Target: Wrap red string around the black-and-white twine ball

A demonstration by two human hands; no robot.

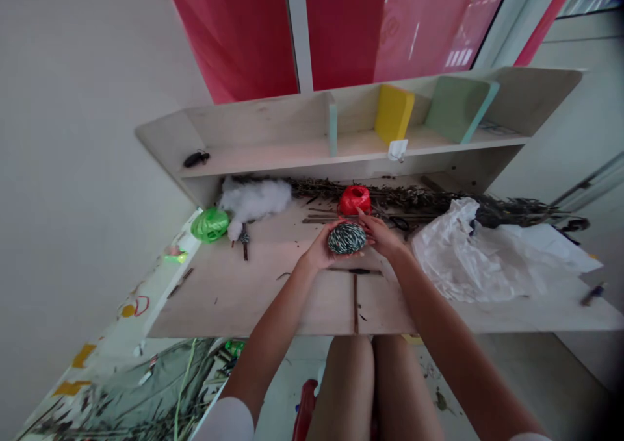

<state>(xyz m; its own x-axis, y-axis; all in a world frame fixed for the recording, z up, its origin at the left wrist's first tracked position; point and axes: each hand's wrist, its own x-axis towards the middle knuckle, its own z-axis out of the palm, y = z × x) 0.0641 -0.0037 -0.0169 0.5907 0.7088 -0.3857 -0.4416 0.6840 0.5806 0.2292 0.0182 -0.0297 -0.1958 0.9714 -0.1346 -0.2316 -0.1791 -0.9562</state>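
A ball of dark green and white twisted yarn (346,238) is held above the desk between both my hands. My left hand (322,245) cups it from the left and below, fingers curled under it. On the other side my right hand (381,234) grips it with the fingers against its right edge, thumb pointing up. Just behind lies a red roll of plastic twine (355,200). Below the hands a thin dark tool (358,271) rests on the desk, and a brown stick (355,303) runs from there to the front edge.
White fluffy stuffing (258,197) and a green roll of plastic twine (209,225) sit at the left. Dry twigs (419,197) line the back under a shelf (273,152). A crumpled white plastic bag (468,259) covers the right side.
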